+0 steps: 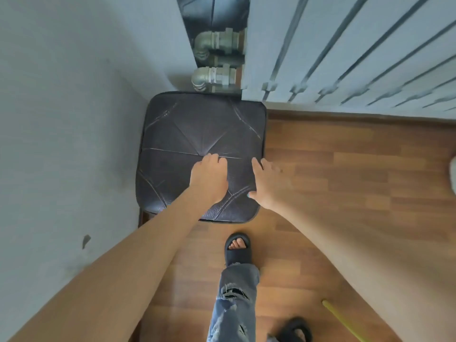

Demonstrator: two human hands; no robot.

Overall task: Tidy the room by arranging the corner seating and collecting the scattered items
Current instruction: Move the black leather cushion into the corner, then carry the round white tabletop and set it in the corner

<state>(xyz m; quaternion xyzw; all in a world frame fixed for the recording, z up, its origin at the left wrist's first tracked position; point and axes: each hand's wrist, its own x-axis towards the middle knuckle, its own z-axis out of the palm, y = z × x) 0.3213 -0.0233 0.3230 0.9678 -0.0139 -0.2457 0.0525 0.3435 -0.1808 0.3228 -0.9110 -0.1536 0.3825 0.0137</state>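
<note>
Dark leather stool (197, 134) sits tucked in the corner, its left side near the grey wall (61, 107), its back edge under the white radiator (345, 50) and just in front of the metal pipe elbows (209, 77). The square seat is padded, w/ stitched seams running out from the centre, a bit worn.

The person leans over it, both arms out. Left hand (209, 178) lies palm-down on the seat, fingers curled a little, pressing the cushion near its middle; not gripping anything. Right hand (267, 183) is spread wide at the stool's right front corner, thumb touching the seat edge, fingers over the side; can't tell if they hook around it.

Wood-look floor (345, 181) to the right & front. One foot in a black slide sandal (238, 249) stands just in front of the stool, ripped jeans (234, 304) above it; the other sandal (296, 329) is further back. A thin yellow stick (341, 322) lies on the floor at bottom right.
</note>
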